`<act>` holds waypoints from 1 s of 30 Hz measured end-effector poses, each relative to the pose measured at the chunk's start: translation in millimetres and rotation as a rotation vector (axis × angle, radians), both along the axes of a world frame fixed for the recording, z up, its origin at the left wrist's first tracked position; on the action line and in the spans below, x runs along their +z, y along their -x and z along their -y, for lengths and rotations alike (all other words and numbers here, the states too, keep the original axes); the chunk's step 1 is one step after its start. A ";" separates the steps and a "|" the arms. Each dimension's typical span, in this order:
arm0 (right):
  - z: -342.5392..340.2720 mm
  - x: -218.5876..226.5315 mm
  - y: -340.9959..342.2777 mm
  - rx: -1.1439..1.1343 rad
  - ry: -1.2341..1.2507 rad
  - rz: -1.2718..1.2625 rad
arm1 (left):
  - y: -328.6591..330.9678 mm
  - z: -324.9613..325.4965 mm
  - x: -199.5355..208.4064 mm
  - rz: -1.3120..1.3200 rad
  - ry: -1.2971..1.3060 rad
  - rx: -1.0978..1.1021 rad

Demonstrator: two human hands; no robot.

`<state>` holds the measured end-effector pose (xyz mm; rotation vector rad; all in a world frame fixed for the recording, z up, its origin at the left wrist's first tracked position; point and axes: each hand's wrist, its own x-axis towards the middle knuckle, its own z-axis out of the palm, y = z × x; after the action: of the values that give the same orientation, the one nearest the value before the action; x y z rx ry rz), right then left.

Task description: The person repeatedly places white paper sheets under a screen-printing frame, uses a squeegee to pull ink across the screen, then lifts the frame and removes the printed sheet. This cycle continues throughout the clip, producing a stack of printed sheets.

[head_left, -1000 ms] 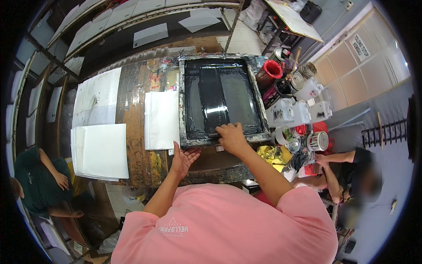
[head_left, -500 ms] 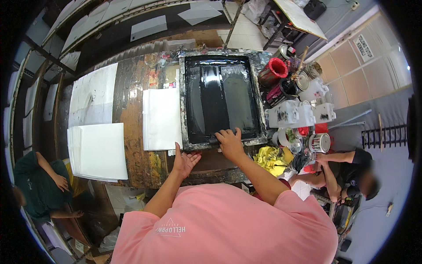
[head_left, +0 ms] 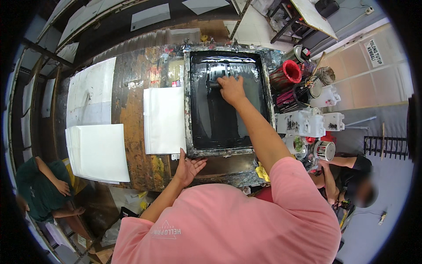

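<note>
A screen-printing frame (head_left: 189, 119), its rim smeared with dried ink, lies on the table before me, black ink spread over its mesh. My right hand (head_left: 231, 89) reaches over the far half of the mesh, fingers curled on an ink-coated squeegee (head_left: 218, 71), partly hidden and glossy with black ink. My left hand (head_left: 190, 169) is open, palm up and fingers spread, just below the frame's near left corner. Its thumb points at the near corner of a white paper stack (head_left: 164, 121) beside the frame.
More white paper (head_left: 97, 152) lies at the left of the stained wooden table (head_left: 132, 101). Ink tubs (head_left: 285, 75) and white plastic jugs (head_left: 299, 122) crowd the right side. One person (head_left: 46, 189) is at the left, another (head_left: 351, 178) at the right. Racks hold sheets behind.
My right hand has moved from the frame's near edge to the far part of the mesh, with the squeegee. My left hand stays open near the front left corner, slightly lower.
</note>
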<state>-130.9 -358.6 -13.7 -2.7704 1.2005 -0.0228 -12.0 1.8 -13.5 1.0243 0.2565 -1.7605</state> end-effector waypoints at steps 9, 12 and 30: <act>-163.4 77.3 92.5 0.136 -0.112 -0.030 | 6.5 -5.0 29.7 0.181 0.154 -0.017; -187.7 140.6 91.9 0.051 -0.068 0.035 | -0.6 -0.6 68.5 0.209 0.249 0.033; -65.9 292.8 26.3 -0.026 0.487 0.442 | -40.1 -38.2 -19.5 2.124 -0.194 -0.979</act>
<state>-157.2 -292.7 279.0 -2.8874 1.2294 -0.9954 28.1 40.1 -33.0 2.7393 -1.5938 -0.3792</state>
